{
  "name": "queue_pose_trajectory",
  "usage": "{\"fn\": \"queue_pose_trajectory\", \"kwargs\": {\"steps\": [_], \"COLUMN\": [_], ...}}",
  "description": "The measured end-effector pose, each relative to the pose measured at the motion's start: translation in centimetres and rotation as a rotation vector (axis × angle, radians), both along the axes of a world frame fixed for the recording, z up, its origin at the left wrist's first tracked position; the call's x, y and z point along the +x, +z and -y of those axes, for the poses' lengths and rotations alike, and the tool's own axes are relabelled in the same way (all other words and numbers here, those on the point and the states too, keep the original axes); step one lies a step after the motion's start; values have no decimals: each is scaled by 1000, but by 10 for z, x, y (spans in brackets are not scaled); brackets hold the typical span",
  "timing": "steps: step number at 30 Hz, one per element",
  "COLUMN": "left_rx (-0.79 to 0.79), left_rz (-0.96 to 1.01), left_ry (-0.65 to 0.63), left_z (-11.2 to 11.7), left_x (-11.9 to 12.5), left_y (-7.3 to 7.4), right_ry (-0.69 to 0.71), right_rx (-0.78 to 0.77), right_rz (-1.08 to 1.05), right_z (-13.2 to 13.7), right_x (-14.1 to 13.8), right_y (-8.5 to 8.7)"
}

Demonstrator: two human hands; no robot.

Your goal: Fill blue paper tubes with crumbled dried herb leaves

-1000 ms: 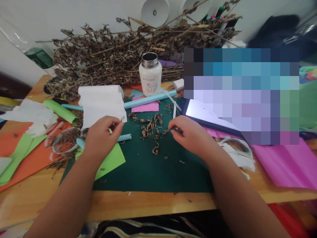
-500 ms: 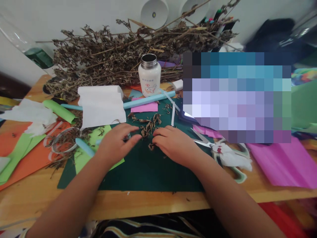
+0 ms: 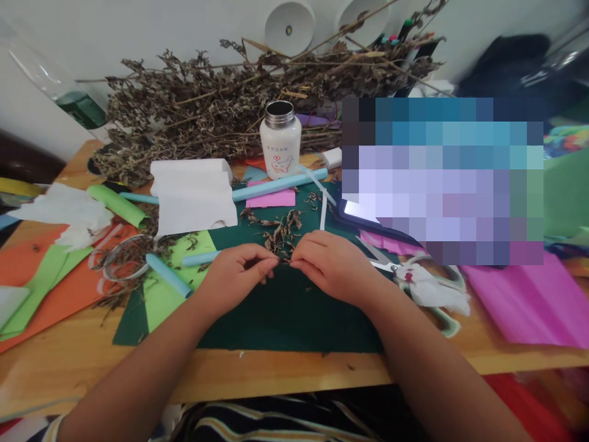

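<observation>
Over the dark green mat [image 3: 285, 325], my left hand [image 3: 242, 273] and my right hand [image 3: 334, 264] are almost tip to tip, each closed in a pinch. A small bit of dried leaf [image 3: 284, 260] shows between the fingertips; its ends are hidden by the fingers. Just beyond them lies a loose pile of brown, curled dried leaves [image 3: 281, 232]. To the left of my left hand are rolled light blue paper tubes [image 3: 169, 275] on a light green sheet [image 3: 159, 307]. Scissors [image 3: 394, 268] with a tissue on their handles lie right of my right hand.
A large heap of dried stems [image 3: 184, 110] runs along the back, behind an uncapped white bottle [image 3: 280, 144]. White paper [image 3: 196, 199], a long blue tube [image 3: 276, 185] and a clear round container [image 3: 126, 261] lie around the mat. Magenta paper [image 3: 529, 301] is at right, beside a pixelated area.
My hands have come closer together, and their spread fingers have closed into pinches at the near edge of the dried leaf pile. The view has shifted slightly.
</observation>
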State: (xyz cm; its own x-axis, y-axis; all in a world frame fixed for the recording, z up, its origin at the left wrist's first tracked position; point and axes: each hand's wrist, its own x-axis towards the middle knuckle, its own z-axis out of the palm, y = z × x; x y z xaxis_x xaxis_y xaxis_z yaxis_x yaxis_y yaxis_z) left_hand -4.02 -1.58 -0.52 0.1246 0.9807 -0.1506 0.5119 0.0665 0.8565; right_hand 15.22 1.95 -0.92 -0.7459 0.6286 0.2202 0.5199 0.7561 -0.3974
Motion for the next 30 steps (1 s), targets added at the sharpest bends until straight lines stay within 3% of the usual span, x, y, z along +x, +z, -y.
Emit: {"fn": "queue_pose_trajectory", "kwargs": {"steps": [3, 5, 13, 17, 21, 24, 30], "left_rx": [62, 102, -17, 136, 200, 251, 248], "left_rz": [165, 188, -44, -344, -576, -506, -141], "left_ry": [192, 225, -241, -430, -538, -581, -560], "left_z": [-4, -6, 8, 12, 13, 13, 15], "left_x": [-8, -11, 22, 31, 31, 30, 23], "left_y": [0, -1, -10, -13, -15, -14, -8], "right_ry": [-61, -82, -80, -60, -43, -31, -47], "right_rx": [11, 12, -41, -56, -48, -44, -64], "right_rz": [-65, -126, -153, -160, -155, -153, -129], "right_z": [-5, -9, -6, -4, -2, -2, -3], "right_x": [8, 12, 8, 5, 2, 1, 3], "right_y": [1, -1, -1, 0, 0, 0, 2]}}
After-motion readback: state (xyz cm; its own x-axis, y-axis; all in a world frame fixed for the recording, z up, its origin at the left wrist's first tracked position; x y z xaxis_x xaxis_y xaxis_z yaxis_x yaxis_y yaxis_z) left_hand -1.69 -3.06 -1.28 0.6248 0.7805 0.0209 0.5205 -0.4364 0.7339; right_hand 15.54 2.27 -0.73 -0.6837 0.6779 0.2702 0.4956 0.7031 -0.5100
